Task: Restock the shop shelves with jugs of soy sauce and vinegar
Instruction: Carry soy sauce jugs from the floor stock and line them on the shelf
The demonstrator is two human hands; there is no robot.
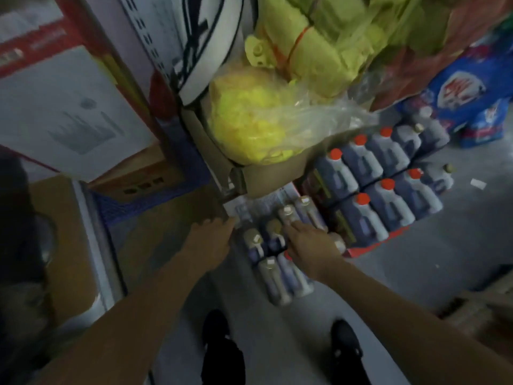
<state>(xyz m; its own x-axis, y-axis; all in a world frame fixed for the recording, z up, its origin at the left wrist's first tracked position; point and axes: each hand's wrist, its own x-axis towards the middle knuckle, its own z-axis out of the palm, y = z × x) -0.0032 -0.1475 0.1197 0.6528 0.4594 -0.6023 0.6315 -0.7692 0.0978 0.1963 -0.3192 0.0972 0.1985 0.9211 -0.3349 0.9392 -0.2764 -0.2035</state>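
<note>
I have both hands down over a cluster of gold-capped jugs (pixel 273 254) standing on the floor (pixel 416 262). My right hand (pixel 311 247) rests on top of them, its grip apart, a straight fingertip touching one cap (pixel 287 212). My left hand (pixel 212 240) sits just left of the cluster against a cardboard box (pixel 177 226); its fingers are blurred, so I cannot tell that grip. Beyond my right hand stand red-capped jugs (pixel 380 187), near a carton (pixel 249 173) holding a yellow bag (pixel 247 126).
</note>
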